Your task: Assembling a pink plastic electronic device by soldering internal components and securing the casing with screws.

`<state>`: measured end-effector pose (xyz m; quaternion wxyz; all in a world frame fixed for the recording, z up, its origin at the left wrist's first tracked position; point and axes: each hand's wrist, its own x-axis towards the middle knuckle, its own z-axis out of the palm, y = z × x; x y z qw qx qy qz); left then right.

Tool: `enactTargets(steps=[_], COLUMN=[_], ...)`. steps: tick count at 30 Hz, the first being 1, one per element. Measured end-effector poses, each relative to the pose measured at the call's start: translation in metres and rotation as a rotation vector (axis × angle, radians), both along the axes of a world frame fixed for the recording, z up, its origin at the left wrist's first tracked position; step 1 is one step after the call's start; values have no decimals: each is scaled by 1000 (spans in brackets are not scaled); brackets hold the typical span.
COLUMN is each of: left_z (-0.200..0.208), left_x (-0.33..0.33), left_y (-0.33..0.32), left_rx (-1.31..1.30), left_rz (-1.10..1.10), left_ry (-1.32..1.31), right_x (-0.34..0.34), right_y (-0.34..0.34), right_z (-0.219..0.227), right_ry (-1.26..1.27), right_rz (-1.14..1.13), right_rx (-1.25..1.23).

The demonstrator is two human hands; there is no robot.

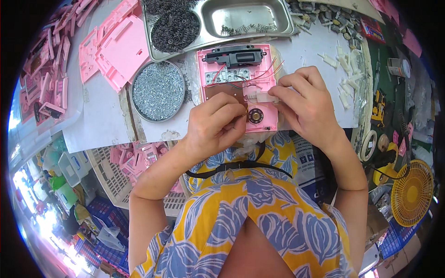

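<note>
At the middle of the white-covered worktable, just in front of the person, lies an open, rectangular pink plastic housing, its inside facing up. A long black plastic mechanism spans its far end, with a perforated silver metal plate just below and a flat brown board nearer the person. Thin red and black wires run across the plate and trail toward the right side. A round black disc with a gold-coloured centre sits near the bottom edge.

Over the right side of the housing, the right hand has its thumb and index finger closed on the outer end of a translucent whitish plastic piece; its remaining fingers are bent. The left hand hangs over the housing's lower left, fingers curled and the tips drawn in toward the thumb beside the disc; whether they pinch anything small, I cannot tell.

Beyond the housing stands a compartmented stainless-steel tray with dark coiled metal springs. To its left, a round metal dish holds small silver screws, near flat pink plastic panels. White plastic stemmed parts are scattered to the right, below a heap of small metal motors.
</note>
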<state>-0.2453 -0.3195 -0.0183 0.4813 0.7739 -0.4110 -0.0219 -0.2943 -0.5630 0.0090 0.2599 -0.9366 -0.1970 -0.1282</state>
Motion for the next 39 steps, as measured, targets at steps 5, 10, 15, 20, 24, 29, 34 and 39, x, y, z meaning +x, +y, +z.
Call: enactTargets(steps=[5,10,15,20,24,29,34,39], left_z=[-6,-4,2,4,5,4,13,48], left_x=[2,6,5,7,6,7,8,34], left_y=[-5,-8,-8,-7,-12,-10,-12,-44], left_rx=[-25,76,198,216,189,179,74,74], left_rz=[38,-53,-122,-133,-132,-136,-158,-22], left_ry=[-12,-58,-145,-171,-161,-137,-20,207], right_x=[7,3,1,15,53,87,78,54], right_y=[-4,2,7,-50,-151,-168,-157,-118], right_z=[-19,-35,-15,-14,-26,-45,-30,-8], right_ry=[37,27,73,107,-14,-63,49,159], right_rz=[37,-5,21,-89,-629,-620,-560,-449], right_rx=[243,290,-10,321,-119,-510,-572,-67])
